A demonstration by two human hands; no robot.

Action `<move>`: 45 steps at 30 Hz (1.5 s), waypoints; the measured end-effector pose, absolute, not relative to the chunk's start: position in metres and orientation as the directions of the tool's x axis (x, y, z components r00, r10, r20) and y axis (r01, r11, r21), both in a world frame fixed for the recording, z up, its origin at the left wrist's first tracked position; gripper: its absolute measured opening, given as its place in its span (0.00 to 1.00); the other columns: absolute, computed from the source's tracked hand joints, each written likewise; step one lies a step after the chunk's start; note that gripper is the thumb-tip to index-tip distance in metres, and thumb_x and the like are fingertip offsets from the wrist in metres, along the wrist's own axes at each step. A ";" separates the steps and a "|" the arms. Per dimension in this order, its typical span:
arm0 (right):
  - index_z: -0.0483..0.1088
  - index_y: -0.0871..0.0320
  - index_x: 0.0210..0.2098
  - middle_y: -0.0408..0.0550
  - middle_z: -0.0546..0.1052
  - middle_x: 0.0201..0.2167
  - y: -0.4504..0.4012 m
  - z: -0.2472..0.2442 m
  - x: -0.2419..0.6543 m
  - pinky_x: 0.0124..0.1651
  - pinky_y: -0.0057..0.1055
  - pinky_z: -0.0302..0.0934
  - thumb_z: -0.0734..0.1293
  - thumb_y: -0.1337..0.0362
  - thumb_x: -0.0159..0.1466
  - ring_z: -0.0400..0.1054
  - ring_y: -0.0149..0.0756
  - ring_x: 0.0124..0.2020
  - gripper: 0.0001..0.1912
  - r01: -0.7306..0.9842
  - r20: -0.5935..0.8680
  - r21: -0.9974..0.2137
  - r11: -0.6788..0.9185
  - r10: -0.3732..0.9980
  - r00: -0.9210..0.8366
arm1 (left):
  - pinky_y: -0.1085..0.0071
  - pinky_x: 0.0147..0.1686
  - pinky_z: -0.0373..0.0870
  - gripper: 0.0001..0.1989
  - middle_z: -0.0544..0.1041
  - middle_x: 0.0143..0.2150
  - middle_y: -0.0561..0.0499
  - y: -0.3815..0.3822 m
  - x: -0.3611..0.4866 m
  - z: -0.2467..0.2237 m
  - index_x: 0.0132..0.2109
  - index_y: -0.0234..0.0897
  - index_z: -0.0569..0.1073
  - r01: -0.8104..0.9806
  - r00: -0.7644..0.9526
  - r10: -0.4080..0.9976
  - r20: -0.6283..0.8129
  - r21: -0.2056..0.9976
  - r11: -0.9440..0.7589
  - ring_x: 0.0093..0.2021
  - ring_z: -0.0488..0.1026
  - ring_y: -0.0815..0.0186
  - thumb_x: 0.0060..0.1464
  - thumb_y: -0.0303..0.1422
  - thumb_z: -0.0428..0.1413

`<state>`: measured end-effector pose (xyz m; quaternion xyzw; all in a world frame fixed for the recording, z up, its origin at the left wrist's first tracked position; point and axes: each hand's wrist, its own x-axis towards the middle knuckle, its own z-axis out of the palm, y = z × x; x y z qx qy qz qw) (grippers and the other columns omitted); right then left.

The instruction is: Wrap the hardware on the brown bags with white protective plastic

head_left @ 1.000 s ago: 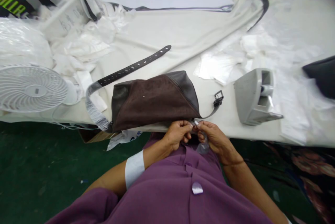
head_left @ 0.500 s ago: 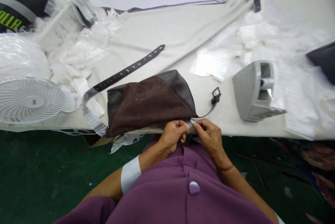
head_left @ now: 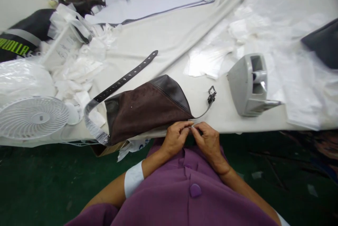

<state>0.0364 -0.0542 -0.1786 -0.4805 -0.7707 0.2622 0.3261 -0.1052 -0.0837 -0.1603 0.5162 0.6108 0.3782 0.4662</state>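
A dark brown bag with black end panels lies at the table's front edge. Its perforated strap stretches out to the upper left, and the strap's lower part is wrapped in clear plastic. A short strap with a buckle extends from the bag's right corner. Just below that corner, my left hand is closed in a pinch. Facing it, my right hand also pinches, fingertips almost meeting the left ones. A tiny pale bit shows between the fingertips, too small to name.
To the right stands a grey tape dispenser, with white paper sheets behind it. A white fan occupies the left, near crumpled plastic. A dark item lies far right. Below the table edge is a cardboard box.
My hands have come closer together at the bag's corner, and the pale bit between them shows less. The whole view has tilted slightly.
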 end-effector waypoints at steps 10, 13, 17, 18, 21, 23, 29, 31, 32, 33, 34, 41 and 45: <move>0.70 0.59 0.26 0.49 0.70 0.26 -0.054 -0.169 0.045 0.35 0.30 0.54 0.59 0.65 0.64 0.64 0.35 0.30 0.13 0.682 0.183 -0.557 0.475 0.871 -0.457 | 0.68 0.32 0.70 0.11 0.76 0.30 0.46 -0.055 -0.119 -0.142 0.43 0.40 0.73 0.893 0.357 0.878 -0.319 0.392 -0.221 0.32 0.76 0.58 0.57 0.35 0.49; 0.71 0.60 0.30 0.47 0.72 0.24 -0.051 -0.165 0.044 0.32 0.29 0.55 0.63 0.63 0.61 0.65 0.35 0.27 0.08 0.579 -0.076 -0.796 0.174 0.921 -0.381 | 0.68 0.35 0.70 0.14 0.78 0.33 0.48 -0.059 -0.123 -0.132 0.49 0.42 0.71 0.830 0.337 0.904 -0.263 0.536 -0.153 0.34 0.76 0.59 0.56 0.34 0.51; 0.72 0.59 0.33 0.43 0.72 0.21 -0.053 -0.162 0.037 0.20 0.25 0.52 0.61 0.57 0.62 0.60 0.28 0.17 0.13 0.112 -0.517 -0.845 -0.523 0.744 -0.423 | 0.75 0.32 0.70 0.22 0.78 0.37 0.51 -0.082 -0.136 -0.128 0.58 0.42 0.64 0.546 0.131 0.983 -0.131 0.837 0.039 0.29 0.73 0.70 0.56 0.28 0.47; 0.71 0.59 0.34 0.45 0.74 0.24 -0.054 -0.162 0.035 0.18 0.24 0.53 0.60 0.57 0.62 0.60 0.27 0.16 0.13 -0.011 -0.583 -0.760 -0.649 0.690 -0.428 | 0.76 0.29 0.69 0.21 0.78 0.36 0.51 -0.089 -0.140 -0.129 0.57 0.40 0.65 0.459 0.061 0.988 -0.141 0.883 0.098 0.26 0.72 0.71 0.56 0.28 0.46; 0.71 0.60 0.34 0.48 0.76 0.29 -0.055 -0.161 0.025 0.22 0.25 0.62 0.59 0.62 0.64 0.65 0.27 0.19 0.11 -0.207 -0.715 -0.510 -0.835 0.546 -0.437 | 0.78 0.19 0.65 0.16 0.76 0.33 0.50 -0.109 -0.149 -0.135 0.49 0.35 0.70 0.237 -0.073 0.968 -0.239 0.939 0.250 0.20 0.66 0.74 0.55 0.31 0.47; 0.70 0.61 0.32 0.47 0.75 0.26 -0.053 -0.163 0.019 0.25 0.26 0.65 0.61 0.64 0.63 0.66 0.28 0.20 0.09 -0.229 -0.722 -0.447 -0.865 0.500 -0.479 | 0.79 0.19 0.64 0.14 0.76 0.31 0.50 -0.120 -0.153 -0.140 0.45 0.34 0.72 0.150 -0.114 0.951 -0.289 0.941 0.304 0.20 0.65 0.74 0.54 0.32 0.48; 0.68 0.59 0.28 0.41 0.72 0.22 -0.055 -0.174 0.007 0.22 0.28 0.64 0.66 0.61 0.60 0.62 0.27 0.18 0.08 -0.253 -0.571 -0.573 -0.780 0.601 -0.559 | 0.78 0.21 0.62 0.12 0.77 0.30 0.50 -0.150 -0.161 -0.150 0.41 0.34 0.74 0.057 -0.183 0.920 -0.347 0.930 0.363 0.21 0.65 0.75 0.51 0.30 0.50; 0.67 0.58 0.26 0.40 0.71 0.21 -0.059 -0.175 0.006 0.24 0.30 0.66 0.68 0.63 0.57 0.63 0.27 0.19 0.07 -0.295 -0.595 -0.510 -0.808 0.578 -0.558 | 0.78 0.21 0.62 0.12 0.77 0.29 0.50 -0.160 -0.163 -0.151 0.41 0.34 0.74 0.022 -0.199 0.909 -0.368 0.925 0.379 0.20 0.65 0.74 0.50 0.29 0.50; 0.67 0.58 0.25 0.40 0.70 0.21 -0.060 -0.176 0.006 0.26 0.30 0.67 0.69 0.65 0.56 0.64 0.27 0.19 0.07 -0.324 -0.626 -0.453 -0.831 0.555 -0.547 | 0.77 0.21 0.62 0.12 0.77 0.29 0.50 -0.165 -0.165 -0.151 0.40 0.34 0.74 0.006 -0.207 0.906 -0.370 0.925 0.380 0.20 0.65 0.74 0.50 0.29 0.50; 0.67 0.58 0.25 0.40 0.70 0.20 -0.060 -0.177 0.006 0.28 0.31 0.69 0.70 0.68 0.55 0.65 0.28 0.20 0.06 -0.350 -0.658 -0.400 -0.847 0.531 -0.534 | 0.77 0.22 0.62 0.12 0.77 0.30 0.50 -0.169 -0.167 -0.151 0.40 0.34 0.75 -0.006 -0.221 0.904 -0.365 0.928 0.373 0.21 0.65 0.74 0.49 0.28 0.50; 0.67 0.58 0.25 0.40 0.70 0.20 -0.059 -0.179 0.005 0.29 0.32 0.70 0.70 0.69 0.54 0.66 0.29 0.20 0.06 -0.374 -0.687 -0.369 -0.851 0.521 -0.507 | 0.77 0.23 0.63 0.12 0.77 0.30 0.50 -0.173 -0.169 -0.152 0.40 0.34 0.75 -0.011 -0.249 0.902 -0.351 0.933 0.360 0.21 0.65 0.74 0.49 0.28 0.50; 0.65 0.57 0.23 0.40 0.68 0.19 -0.044 -0.184 0.003 0.28 0.29 0.71 0.66 0.75 0.49 0.66 0.29 0.19 0.08 -0.431 -0.770 -0.304 -0.850 0.486 -0.414 | 0.74 0.30 0.67 0.11 0.77 0.35 0.49 -0.201 -0.220 -0.135 0.41 0.36 0.74 0.164 -0.614 0.783 -0.094 0.956 0.244 0.27 0.69 0.71 0.53 0.31 0.50; 0.69 0.47 0.26 0.44 0.73 0.22 -0.046 -0.189 0.016 0.26 0.32 0.72 0.69 0.66 0.52 0.71 0.36 0.21 0.06 -0.313 -0.784 -0.398 -0.862 0.497 -0.373 | 0.73 0.33 0.68 0.14 0.76 0.35 0.49 -0.199 -0.296 -0.113 0.45 0.35 0.73 0.383 -0.823 0.548 0.149 0.858 0.342 0.29 0.70 0.69 0.53 0.33 0.50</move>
